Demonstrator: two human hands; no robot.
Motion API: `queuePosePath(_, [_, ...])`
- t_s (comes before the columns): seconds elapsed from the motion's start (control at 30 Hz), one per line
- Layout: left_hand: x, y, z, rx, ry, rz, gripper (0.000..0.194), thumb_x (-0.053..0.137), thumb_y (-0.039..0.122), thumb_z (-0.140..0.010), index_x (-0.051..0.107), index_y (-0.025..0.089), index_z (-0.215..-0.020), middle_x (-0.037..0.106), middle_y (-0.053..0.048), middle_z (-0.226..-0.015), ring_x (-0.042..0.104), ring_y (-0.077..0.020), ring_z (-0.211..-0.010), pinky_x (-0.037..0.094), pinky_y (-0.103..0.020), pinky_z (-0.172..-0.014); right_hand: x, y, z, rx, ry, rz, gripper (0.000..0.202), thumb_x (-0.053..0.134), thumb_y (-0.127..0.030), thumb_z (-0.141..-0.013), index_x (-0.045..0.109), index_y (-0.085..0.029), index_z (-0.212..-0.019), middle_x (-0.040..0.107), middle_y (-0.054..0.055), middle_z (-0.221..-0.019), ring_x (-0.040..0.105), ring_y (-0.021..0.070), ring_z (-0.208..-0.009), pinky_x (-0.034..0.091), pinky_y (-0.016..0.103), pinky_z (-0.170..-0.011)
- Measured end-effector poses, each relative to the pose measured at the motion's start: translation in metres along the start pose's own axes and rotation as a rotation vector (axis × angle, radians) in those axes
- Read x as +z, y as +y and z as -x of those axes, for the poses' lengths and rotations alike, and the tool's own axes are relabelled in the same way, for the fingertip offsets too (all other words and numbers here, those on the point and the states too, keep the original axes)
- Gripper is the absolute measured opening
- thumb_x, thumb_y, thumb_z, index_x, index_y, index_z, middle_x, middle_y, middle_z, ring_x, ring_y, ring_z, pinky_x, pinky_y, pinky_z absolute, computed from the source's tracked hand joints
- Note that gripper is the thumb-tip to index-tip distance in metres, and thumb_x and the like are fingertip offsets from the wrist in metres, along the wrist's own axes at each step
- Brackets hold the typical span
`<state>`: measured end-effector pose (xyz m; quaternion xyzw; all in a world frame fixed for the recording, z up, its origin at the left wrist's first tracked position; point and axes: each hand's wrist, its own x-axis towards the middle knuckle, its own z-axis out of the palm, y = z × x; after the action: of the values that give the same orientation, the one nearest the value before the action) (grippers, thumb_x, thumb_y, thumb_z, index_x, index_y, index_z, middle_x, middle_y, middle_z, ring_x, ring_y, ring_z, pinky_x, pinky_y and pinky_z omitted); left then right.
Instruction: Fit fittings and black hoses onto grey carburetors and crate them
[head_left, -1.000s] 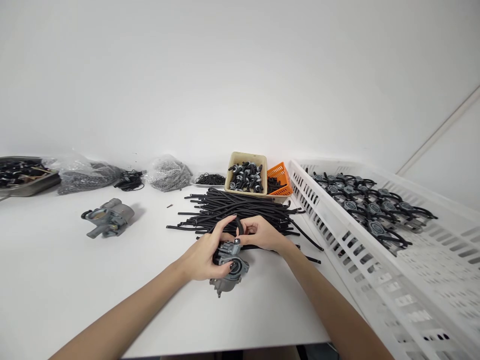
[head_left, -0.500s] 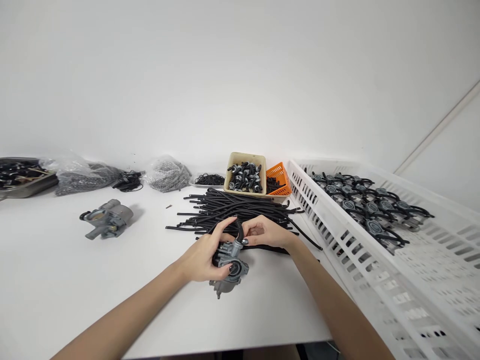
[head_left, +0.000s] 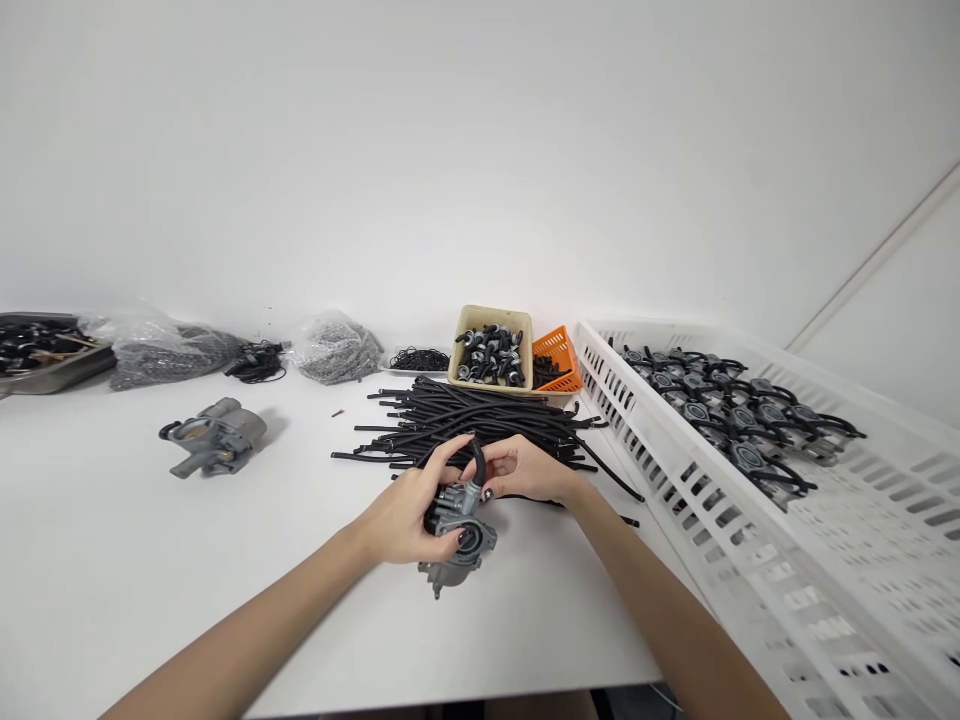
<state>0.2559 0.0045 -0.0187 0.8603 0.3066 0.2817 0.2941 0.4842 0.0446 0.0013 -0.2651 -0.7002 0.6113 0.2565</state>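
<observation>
My left hand (head_left: pixel 411 510) is wrapped round a grey metal carburetor (head_left: pixel 456 562), its thumb by the round opening that faces me. A short black rubber hose (head_left: pixel 478 464) rises from the top of this part. My right hand (head_left: pixel 525 470) has its fingers closed at the hose, with the thumb near where it meets the metal. Behind both hands lies a pile of thin black tubes (head_left: pixel 480 412). A second carburetor (head_left: pixel 217 438) rests on the white table to the left.
A large white crate (head_left: pixel 675 440) at the right holds several carburetors with hoses. Along the wall stand a cream bin (head_left: pixel 454 372) of small parts, an orange basket (head_left: pixel 574 362), plastic bags (head_left: pixel 335 348) of small parts, a black cord bundle (head_left: pixel 256 362) and a metal tray (head_left: pixel 64 374).
My right hand has shifted slightly left around the hose, and its fingers now overlap the hose. My left hand and the carburetor in it have hardly moved.
</observation>
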Motion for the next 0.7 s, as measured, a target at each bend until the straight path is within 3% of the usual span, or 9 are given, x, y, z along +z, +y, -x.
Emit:
queuePosePath(0.23, [0.000, 0.000, 0.000, 0.028, 0.026, 0.015, 0.093, 0.060, 0.034, -0.077, 0.007, 0.023, -0.152, 0.071, -0.004, -0.102, 0.064, -0.0213, -0.077, 0.048, -0.034, -0.076, 0.008, -0.001, -0.001, -0.036, 0.039, -0.068, 0.044, 0.089, -0.032, -0.064, 0.071, -0.015, -0.099, 0.066, 0.002, -0.087, 0.060, 0.0137, -0.078, 0.050, 0.030, -0.078])
queuePosePath(0.3, [0.000, 0.000, 0.000, 0.028, 0.028, 0.019, 0.093, 0.061, 0.034, -0.077, 0.007, 0.024, -0.153, 0.071, -0.005, -0.104, 0.065, -0.0208, -0.076, 0.048, -0.033, -0.074, 0.009, 0.000, -0.002, -0.051, 0.067, -0.098, 0.061, 0.090, -0.029, -0.063, 0.064, -0.018, -0.117, 0.065, 0.000, -0.086, 0.061, 0.0133, -0.078, 0.051, 0.030, -0.077])
queuePosePath(0.37, [0.000, 0.000, 0.001, 0.022, 0.033, 0.020, 0.093, 0.061, 0.033, -0.077, 0.007, 0.024, -0.153, 0.071, -0.005, -0.104, 0.065, -0.0206, -0.075, 0.048, -0.033, -0.073, 0.011, 0.000, -0.002, -0.053, 0.090, -0.110, 0.087, 0.090, -0.025, -0.063, 0.048, -0.024, -0.138, 0.064, -0.002, -0.084, 0.060, 0.0125, -0.074, 0.051, 0.029, -0.074])
queuePosePath(0.47, [0.000, -0.002, 0.001, 0.012, 0.046, 0.026, 0.094, 0.061, 0.032, -0.077, 0.006, 0.024, -0.153, 0.072, -0.004, -0.102, 0.065, -0.0208, -0.076, 0.048, -0.033, -0.074, 0.013, -0.002, -0.003, -0.074, 0.115, -0.068, 0.105, 0.090, -0.024, -0.064, 0.030, -0.028, -0.150, 0.064, -0.004, -0.084, 0.060, 0.0124, -0.073, 0.051, 0.029, -0.073])
queuePosePath(0.57, [0.001, -0.003, 0.001, -0.002, 0.044, 0.052, 0.095, 0.061, 0.031, -0.077, 0.007, 0.024, -0.154, 0.072, -0.002, -0.099, 0.065, -0.0202, -0.076, 0.049, -0.033, -0.075, 0.016, -0.004, -0.003, -0.123, 0.164, 0.030, 0.083, 0.090, -0.026, -0.063, 0.048, -0.023, -0.135, 0.065, -0.002, -0.084, 0.060, 0.0135, -0.075, 0.050, 0.029, -0.073])
queuePosePath(0.63, [0.001, -0.004, 0.001, -0.009, 0.047, 0.058, 0.096, 0.062, 0.031, -0.076, 0.007, 0.025, -0.154, 0.072, -0.003, -0.103, 0.066, -0.0207, -0.079, 0.049, -0.033, -0.077, 0.016, -0.006, -0.003, -0.129, 0.202, 0.106, 0.055, 0.089, -0.029, -0.062, 0.061, -0.020, -0.109, 0.066, 0.000, -0.085, 0.061, 0.0145, -0.076, 0.050, 0.030, -0.072])
queuePosePath(0.7, [0.001, -0.004, 0.001, -0.015, 0.047, 0.053, 0.097, 0.062, 0.030, -0.075, 0.006, 0.026, -0.154, 0.071, -0.005, -0.108, 0.067, -0.0217, -0.084, 0.050, -0.035, -0.080, 0.014, -0.007, -0.002, -0.113, 0.226, 0.154, 0.040, 0.089, -0.033, -0.062, 0.064, -0.018, -0.089, 0.067, 0.001, -0.083, 0.061, 0.0153, -0.074, 0.050, 0.030, -0.070])
